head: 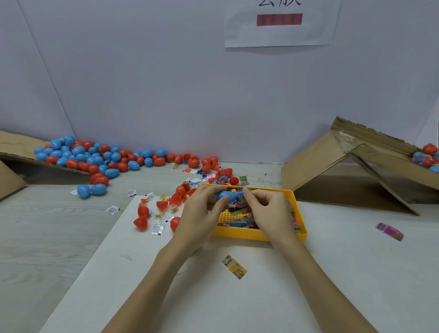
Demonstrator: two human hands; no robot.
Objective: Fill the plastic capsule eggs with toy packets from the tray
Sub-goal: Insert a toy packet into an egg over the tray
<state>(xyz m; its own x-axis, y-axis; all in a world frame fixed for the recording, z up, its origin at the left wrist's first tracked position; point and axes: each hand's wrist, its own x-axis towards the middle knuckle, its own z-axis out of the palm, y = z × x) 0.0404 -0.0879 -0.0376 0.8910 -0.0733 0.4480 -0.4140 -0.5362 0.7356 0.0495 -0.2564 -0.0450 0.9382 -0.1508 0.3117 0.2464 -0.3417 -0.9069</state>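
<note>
Head view. Task looked partway: a box at far right point(430, 161) held some eggs, apparently filled ones, while a big pile of red & blue eggs point(89, 156) lay at far left, w/ open red halves point(162, 204) beside the yellow tray point(258, 233), which held toy packets point(239, 223). Left hand point(201, 215) gripped a blue egg point(226, 196) above the tray, fingers curled round it. Right hand point(266, 210) pinched a packet point(238, 195) against the egg's end; whether egg was open couldn't be told. Stray packets lay nr the tray.

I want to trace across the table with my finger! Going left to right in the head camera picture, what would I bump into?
Egg pile → open red halves → left hand → blue egg → right hand → pink packet → box of eggs.
</note>
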